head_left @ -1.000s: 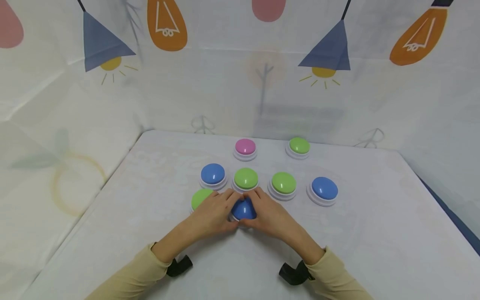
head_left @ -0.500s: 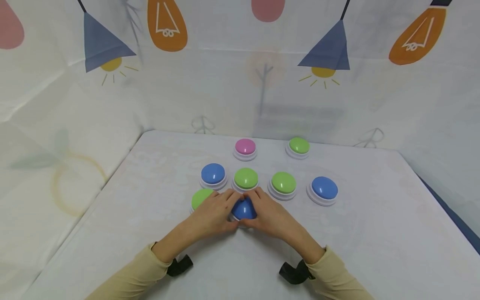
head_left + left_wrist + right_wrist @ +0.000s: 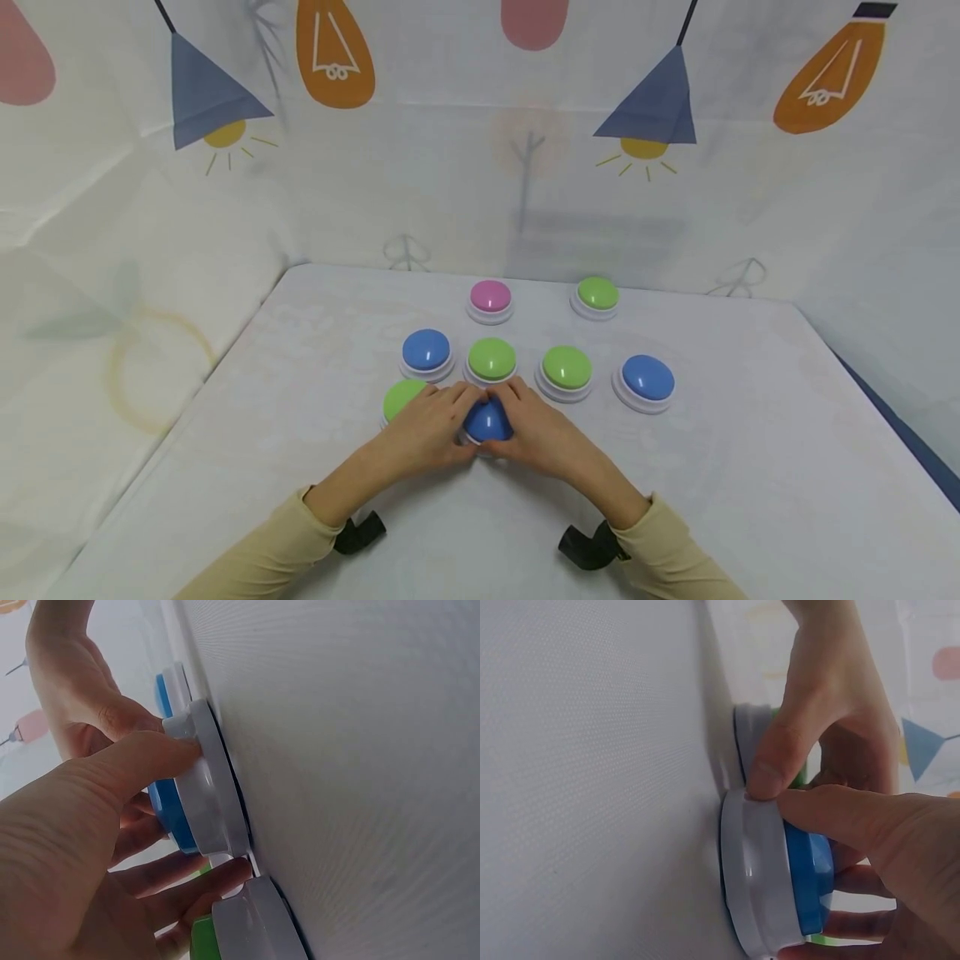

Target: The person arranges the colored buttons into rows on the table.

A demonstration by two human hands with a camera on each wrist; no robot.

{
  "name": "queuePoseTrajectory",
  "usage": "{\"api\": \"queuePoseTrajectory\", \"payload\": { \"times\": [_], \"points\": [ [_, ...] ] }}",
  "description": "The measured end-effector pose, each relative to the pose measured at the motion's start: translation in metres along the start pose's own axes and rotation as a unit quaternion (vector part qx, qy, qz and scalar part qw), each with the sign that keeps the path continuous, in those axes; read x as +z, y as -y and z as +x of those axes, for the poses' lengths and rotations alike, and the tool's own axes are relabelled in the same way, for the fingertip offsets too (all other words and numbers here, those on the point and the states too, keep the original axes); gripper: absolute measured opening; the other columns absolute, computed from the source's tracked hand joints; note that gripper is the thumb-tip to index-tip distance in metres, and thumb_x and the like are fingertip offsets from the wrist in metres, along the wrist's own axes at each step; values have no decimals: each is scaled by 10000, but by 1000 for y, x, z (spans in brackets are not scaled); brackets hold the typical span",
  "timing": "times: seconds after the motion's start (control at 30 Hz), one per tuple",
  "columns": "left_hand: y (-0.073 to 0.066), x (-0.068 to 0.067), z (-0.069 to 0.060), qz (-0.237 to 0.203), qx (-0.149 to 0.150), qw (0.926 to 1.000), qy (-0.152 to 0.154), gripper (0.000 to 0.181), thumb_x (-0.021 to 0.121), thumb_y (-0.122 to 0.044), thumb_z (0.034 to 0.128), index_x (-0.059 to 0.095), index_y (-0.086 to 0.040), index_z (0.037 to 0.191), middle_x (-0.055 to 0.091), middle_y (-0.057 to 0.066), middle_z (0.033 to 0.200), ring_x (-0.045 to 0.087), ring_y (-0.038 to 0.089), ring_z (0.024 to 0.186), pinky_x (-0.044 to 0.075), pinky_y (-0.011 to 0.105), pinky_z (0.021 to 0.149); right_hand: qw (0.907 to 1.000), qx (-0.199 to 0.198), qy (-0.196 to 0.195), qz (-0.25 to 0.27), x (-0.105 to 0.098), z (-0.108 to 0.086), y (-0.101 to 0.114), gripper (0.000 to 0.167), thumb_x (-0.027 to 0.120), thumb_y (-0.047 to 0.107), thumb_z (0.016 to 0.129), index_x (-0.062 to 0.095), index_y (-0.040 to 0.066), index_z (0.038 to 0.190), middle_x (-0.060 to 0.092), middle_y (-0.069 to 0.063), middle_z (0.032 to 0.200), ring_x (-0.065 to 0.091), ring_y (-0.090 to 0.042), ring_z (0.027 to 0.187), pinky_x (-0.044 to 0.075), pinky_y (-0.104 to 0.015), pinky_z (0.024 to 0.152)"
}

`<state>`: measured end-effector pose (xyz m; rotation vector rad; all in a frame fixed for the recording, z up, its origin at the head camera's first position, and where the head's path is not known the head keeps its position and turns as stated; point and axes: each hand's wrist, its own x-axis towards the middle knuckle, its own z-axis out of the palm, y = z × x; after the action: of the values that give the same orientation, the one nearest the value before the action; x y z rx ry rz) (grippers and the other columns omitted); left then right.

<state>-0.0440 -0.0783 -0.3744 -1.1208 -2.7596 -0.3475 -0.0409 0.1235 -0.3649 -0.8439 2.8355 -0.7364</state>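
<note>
A blue dome push button [image 3: 487,419] on a white round base sits on the white table, between both hands. My left hand [image 3: 427,429] curls round its left side, with the thumb on the base's near side in the left wrist view. Round the opposite side curls my right hand [image 3: 536,429]; its thumb lies beside the left thumb on the base [image 3: 757,877]. The fingertips of the two hands come together behind the dome. Just left of my left hand is a green button [image 3: 401,396], partly covered by that hand.
Behind the hands stand a blue button [image 3: 426,350], a green button [image 3: 492,358] and another green button [image 3: 567,367]. Off to the right is a blue button [image 3: 648,377]. A pink button [image 3: 491,297] and a green button [image 3: 597,293] stand near the table's back edge, before a patterned cloth [image 3: 450,183].
The head view has shifted very slightly. Both hands keep their hold on the blue button, and none of the buttons has visibly moved on the table.
</note>
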Motion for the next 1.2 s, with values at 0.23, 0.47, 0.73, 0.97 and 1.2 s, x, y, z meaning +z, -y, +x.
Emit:
{"api": "queuePoseTrajectory", "payload": {
  "times": [0.23, 0.47, 0.73, 0.97, 1.2],
  "points": [
    [2, -3, -1, -154, 111, 9998, -12, 664, 791, -389, 801, 532, -59, 1315, 605, 72, 1251, 584, 201, 1158, 497, 412, 931, 9999, 23, 113, -21, -2, -1, 0, 704, 796, 353, 831, 471, 74, 1390, 502, -147, 1344, 558, -266, 1162, 519, -437, 962],
    [4, -8, 0, -417, 242, 9988, -107, 672, 798, -362, 805, 527, -63, 1342, 589, 89, 1285, 585, 216, 1167, 511, 390, 957, 9999, -53, 80, -113, -7, 0, -1, 683, 794, 335, 835, 485, 73, 1384, 527, -128, 1316, 567, -244, 1150, 521, -415, 960],
    [9, -13, 6, -626, 367, 9969, -296, 633, 802, -286, 814, 535, -77, 1350, 555, 101, 1359, 545, 245, 1256, 468, 394, 1041, 9996, -198, -137, -175, -13, 1, -2, 677, 782, 346, 849, 483, 75, 1394, 537, -95, 1302, 556, -217, 1165, 501, -405, 995],
    [15, -25, 13, -713, 79, 9969, -320, 620, 785, -302, 834, 547, -121, 1377, 520, 130, 1423, 530, 296, 1278, 462, 466, 1038, 9997, -46, -204, -96, -20, 9, -2, 700, 746, 368, 881, 427, 96, 1441, 499, -87, 1372, 516, -232, 1250, 478, -409, 1030],
    [28, -40, 24, -836, 9, 9955, -450, 549, 775, -272, 843, 579, -144, 1339, 493, 125, 1445, 472, 286, 1320, 462, 468, 1037, 9989, -150, -400, 168, -31, 24, -6, 677, 712, 363, 910, 405, 124, 1464, 473, -121, 1394, 499, -254, 1270, 485, -445, 1018]
  ]
}}
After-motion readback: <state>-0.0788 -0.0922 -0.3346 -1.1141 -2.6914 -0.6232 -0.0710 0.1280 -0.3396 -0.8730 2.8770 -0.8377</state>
